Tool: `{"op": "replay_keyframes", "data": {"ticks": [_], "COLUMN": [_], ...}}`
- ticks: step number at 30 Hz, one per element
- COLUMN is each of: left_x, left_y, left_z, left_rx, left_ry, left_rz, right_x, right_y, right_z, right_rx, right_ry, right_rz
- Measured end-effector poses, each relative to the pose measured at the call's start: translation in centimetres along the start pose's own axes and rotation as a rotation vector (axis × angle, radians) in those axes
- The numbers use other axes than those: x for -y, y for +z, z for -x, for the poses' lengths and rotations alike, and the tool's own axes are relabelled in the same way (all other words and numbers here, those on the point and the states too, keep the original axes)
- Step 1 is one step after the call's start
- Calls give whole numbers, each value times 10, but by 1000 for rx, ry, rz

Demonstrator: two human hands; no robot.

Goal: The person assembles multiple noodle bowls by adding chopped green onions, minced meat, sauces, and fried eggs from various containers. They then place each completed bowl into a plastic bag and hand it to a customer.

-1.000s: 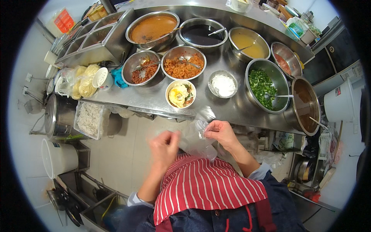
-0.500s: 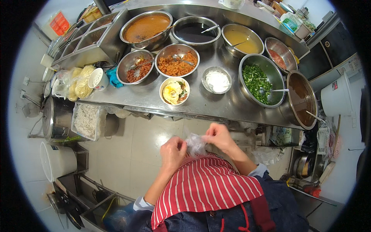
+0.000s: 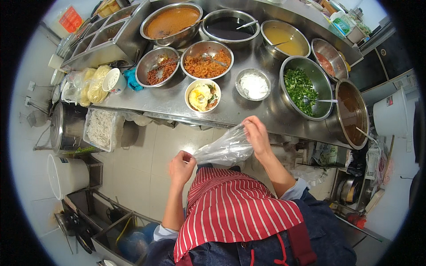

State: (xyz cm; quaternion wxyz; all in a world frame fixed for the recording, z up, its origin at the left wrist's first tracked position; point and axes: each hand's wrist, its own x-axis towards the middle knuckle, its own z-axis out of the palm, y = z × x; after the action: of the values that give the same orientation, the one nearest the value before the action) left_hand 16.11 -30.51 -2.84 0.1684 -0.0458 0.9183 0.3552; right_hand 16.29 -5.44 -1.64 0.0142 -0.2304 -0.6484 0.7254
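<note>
While the left hand (image 3: pixel 181 167) and right hand (image 3: pixel 258 136), held apart, each grip an end, the clear plastic bag (image 3: pixel 226 148) stretches between them from eight to two o'clock, the white food bowl (image 3: pixel 203 95) at its eleven o'clock, the right hand nearer the desk (image 3: pixel 155 101).

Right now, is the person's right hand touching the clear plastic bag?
Touching: the head view shows the right hand holding one end of the stretched clear plastic bag.
</note>
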Motion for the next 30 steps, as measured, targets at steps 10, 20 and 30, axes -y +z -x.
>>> {"op": "replay_keyframes", "data": {"ticks": [10, 20, 30], "left_x": [-25, 50, 30], "left_y": [2, -66, -90], "left_z": [-45, -134, -218], "left_rx": [198, 181, 305], "left_ry": [432, -99, -93], "left_rz": [185, 708, 824], "right_x": [-14, -34, -43], "right_y": [44, 90, 67], "right_z": [-10, -99, -61], "right_rx": [342, 25, -328], "right_ry": [-73, 253, 194], "right_rz": [359, 141, 206]}}
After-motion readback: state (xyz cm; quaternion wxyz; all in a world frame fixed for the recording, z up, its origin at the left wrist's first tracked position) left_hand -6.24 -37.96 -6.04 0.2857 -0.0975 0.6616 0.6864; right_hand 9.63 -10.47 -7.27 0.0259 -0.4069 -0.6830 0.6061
